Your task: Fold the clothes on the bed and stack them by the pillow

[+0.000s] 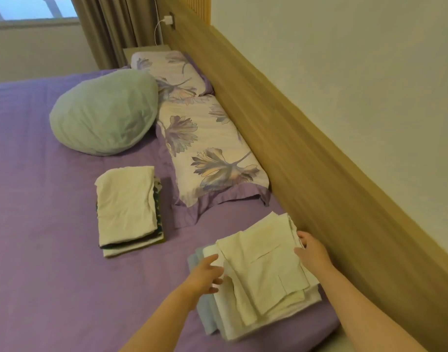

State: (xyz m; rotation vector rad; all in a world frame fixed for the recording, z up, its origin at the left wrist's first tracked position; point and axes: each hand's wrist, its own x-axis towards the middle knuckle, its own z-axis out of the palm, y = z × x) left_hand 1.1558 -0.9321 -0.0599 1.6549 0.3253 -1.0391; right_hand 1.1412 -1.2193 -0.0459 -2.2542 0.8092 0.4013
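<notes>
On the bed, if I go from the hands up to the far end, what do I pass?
Near pile of folded clothes between the hands → second folded stack → nearer flowery pillow → round green cushion → far flowery pillow → white charger plugged in above.

On the bed, 2 stacks of folded clothes lie apart: the left stack just beside the near pillow, the right stack before it, near the headboard. A round cushion sits behind the left stack.
</notes>
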